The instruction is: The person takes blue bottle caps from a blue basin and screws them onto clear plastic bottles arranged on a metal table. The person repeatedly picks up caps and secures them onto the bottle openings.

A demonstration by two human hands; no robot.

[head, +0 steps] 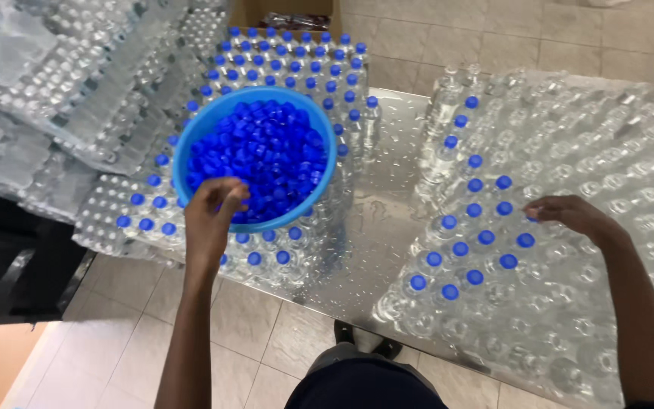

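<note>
Steel table (387, 204) over tiled floor, packed with clear bottles (607, 189), left hand (217, 201) curled into blue bowl (191, 144) of caps (266, 151) atop capped bottles, right hand (569, 213) pinching cap (531, 215) onto bottle, wrapped packs (54, 83) stacked left.

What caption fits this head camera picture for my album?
Left hand reaches into a blue bowl of blue caps while right hand touches clear bottles on a wet metal table.

Left hand (217, 201) in cap bowl (191, 136); right hand (569, 213) capping bottle (533, 215).
</note>
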